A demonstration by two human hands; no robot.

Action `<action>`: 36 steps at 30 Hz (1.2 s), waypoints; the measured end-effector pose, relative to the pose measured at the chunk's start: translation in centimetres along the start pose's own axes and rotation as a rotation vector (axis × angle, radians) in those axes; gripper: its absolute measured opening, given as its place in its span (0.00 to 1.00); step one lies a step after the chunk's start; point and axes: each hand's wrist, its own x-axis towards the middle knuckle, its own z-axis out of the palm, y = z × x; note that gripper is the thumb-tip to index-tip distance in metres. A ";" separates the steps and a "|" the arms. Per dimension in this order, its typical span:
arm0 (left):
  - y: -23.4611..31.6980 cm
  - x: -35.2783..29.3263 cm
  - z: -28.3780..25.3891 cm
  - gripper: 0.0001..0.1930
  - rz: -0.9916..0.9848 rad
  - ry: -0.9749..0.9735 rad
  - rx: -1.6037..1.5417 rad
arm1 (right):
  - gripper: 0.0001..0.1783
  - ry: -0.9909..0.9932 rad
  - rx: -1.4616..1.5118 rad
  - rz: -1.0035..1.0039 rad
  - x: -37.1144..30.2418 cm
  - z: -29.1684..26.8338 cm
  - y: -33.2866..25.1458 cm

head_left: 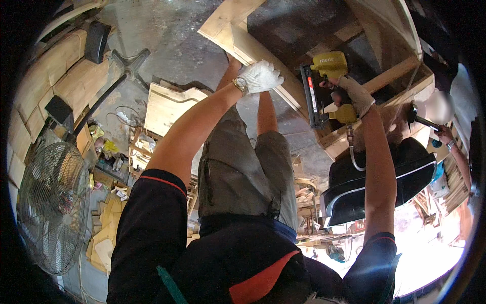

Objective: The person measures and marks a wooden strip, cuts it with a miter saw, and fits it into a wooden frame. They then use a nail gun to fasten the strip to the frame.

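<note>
My left hand (pixel 260 77), in a white knit glove with a watch at the wrist, lies at the edge of a pale wooden frame (pixel 288 86). Its fingers curl over the board, their tips partly hidden. In my gloved right hand (pixel 357 95) is a yellow and black pneumatic nail gun (pixel 329 62), gripped by its handle. The tool's long dark magazine stands upright beside the frame. From the base of its handle a clear air hose (pixel 353 154) with a metal coupling curves down behind my right forearm.
A person's hand (pixel 444 135) at the right holds a hammer (pixel 425 120). Beneath my right arm sits a black padded piece (pixel 379 180). At the left stand a caged fan (pixel 53 207) and stacked wooden panels (pixel 66 76). A cut plywood sheet (pixel 169 107) and wood scraps (pixel 109 228) lie on the floor.
</note>
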 end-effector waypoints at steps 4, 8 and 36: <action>0.5 -0.3 -0.2 0.22 -0.080 -0.047 -0.020 | 0.21 -0.004 0.045 -0.107 0.3 2.0 -2.1; 0.5 -0.8 -1.2 0.24 -0.061 0.112 -0.006 | 0.21 -0.081 0.002 -0.144 1.5 3.7 -4.0; 0.0 -0.1 4.0 0.22 -0.302 -0.064 -0.682 | 0.21 -0.189 -0.145 -0.079 7.7 9.4 -8.7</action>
